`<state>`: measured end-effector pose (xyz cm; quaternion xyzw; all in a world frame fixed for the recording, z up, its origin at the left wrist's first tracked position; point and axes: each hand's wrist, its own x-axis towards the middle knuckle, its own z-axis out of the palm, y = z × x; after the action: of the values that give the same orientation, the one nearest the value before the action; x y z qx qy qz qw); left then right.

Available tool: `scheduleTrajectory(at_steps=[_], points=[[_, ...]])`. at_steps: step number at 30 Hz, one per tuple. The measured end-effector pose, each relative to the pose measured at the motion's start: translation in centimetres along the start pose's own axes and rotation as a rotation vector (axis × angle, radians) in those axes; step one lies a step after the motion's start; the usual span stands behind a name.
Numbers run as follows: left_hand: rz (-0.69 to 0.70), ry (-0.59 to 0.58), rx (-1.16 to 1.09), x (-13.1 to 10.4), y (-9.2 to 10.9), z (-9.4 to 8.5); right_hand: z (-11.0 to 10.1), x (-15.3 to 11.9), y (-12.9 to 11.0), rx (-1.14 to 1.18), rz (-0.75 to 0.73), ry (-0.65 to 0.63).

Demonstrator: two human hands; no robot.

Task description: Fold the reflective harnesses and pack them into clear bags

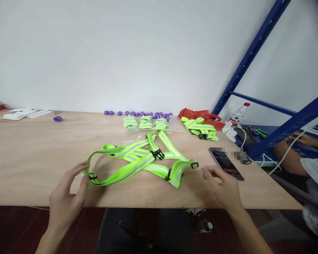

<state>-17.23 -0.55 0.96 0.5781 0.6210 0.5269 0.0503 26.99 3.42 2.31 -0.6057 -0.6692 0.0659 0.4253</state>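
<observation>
A neon-yellow reflective harness of crossing straps with grey stripes and black buckles lies spread on the table in front of me. At its left loop, near a black slider, is my left hand, thumb and fingers apart; the fingertips appear to touch the strap without closing on it. My right hand hovers just right of the harness, fingers loosely curled and nothing visible between them. An open black side-release buckle sits near the harness's middle.
Behind the harness lie bagged folded straps and several purple rings. Another neon harness rests by a red bag. A phone lies right, near a blue metal frame. Another person's arm shows beyond.
</observation>
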Motion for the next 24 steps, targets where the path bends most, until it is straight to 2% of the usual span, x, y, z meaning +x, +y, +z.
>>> scheduleTrajectory(at_steps=[2, 3, 5, 6, 8, 10, 14, 16, 20, 22, 24], points=[[0.157, -0.229, 0.062, -0.2, 0.9, 0.8, 1.0, -2.2, -0.7, -0.067, -0.016, -0.149], [0.171, -0.35, 0.054, -0.1, 1.3, 1.4, 1.8, -2.9, -1.1, -0.125, -0.016, -0.228], [0.084, -0.499, -0.012, 0.2, 2.0, 2.7, 3.5, -3.3, -2.1, -0.243, -0.025, -0.326], [-0.001, -0.508, -0.064, 0.4, 2.3, 3.3, 4.3, -3.2, -2.5, -0.291, -0.037, -0.364], [-0.172, -0.469, -0.189, 1.0, 2.8, 4.0, 5.3, -2.3, -3.1, -0.352, -0.079, -0.435], [-0.316, -0.465, -0.317, 1.6, 3.5, 4.0, 5.8, -1.2, -3.4, -0.386, -0.123, -0.513], [-0.55, -0.449, -0.613, 4.1, 5.2, 2.5, 5.4, 0.1, -3.4, -0.419, -0.164, -0.628], [-0.531, -0.36, -0.713, 6.2, 5.9, 1.5, 5.1, 0.2, -3.2, -0.435, -0.159, -0.647], [-0.399, -0.158, -0.749, 11.5, 6.6, -0.2, 3.9, -0.3, -1.9, -0.47, -0.151, -0.612], [-0.396, -0.098, -0.728, 14.0, 6.2, -0.8, 3.1, -0.8, -1.0, -0.478, -0.152, -0.59], [-0.459, -0.061, -0.722, 15.9, 5.0, -1.1, 2.2, -1.3, 0.1, -0.478, -0.149, -0.56]])
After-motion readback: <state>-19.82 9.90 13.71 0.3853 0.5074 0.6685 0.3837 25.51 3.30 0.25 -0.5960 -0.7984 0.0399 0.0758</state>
